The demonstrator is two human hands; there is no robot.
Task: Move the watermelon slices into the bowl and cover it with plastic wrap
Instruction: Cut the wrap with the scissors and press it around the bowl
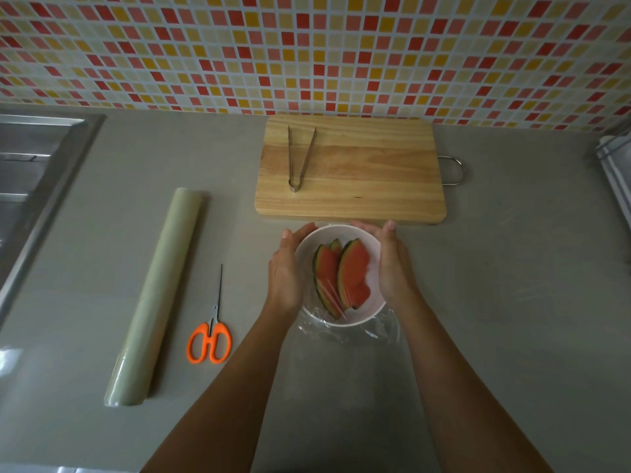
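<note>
A white bowl point(341, 323) stands on the grey counter just in front of the cutting board. Three watermelon slices point(345, 276) lie inside it, red flesh up, green rinds to the left. A clear sheet of plastic wrap point(372, 332) stretches over the bowl, and its loose near edge lies crinkled on the counter. My left hand point(286, 271) cups the bowl's left side and my right hand point(392, 268) cups its right side, both pressing the wrap against the rim.
A wooden cutting board point(358, 175) with metal tongs point(300, 158) lies behind the bowl. A roll of plastic wrap point(155, 298) and orange-handled scissors point(211, 331) lie to the left. A steel sink point(30, 186) is at far left, a rack point(616, 172) at far right.
</note>
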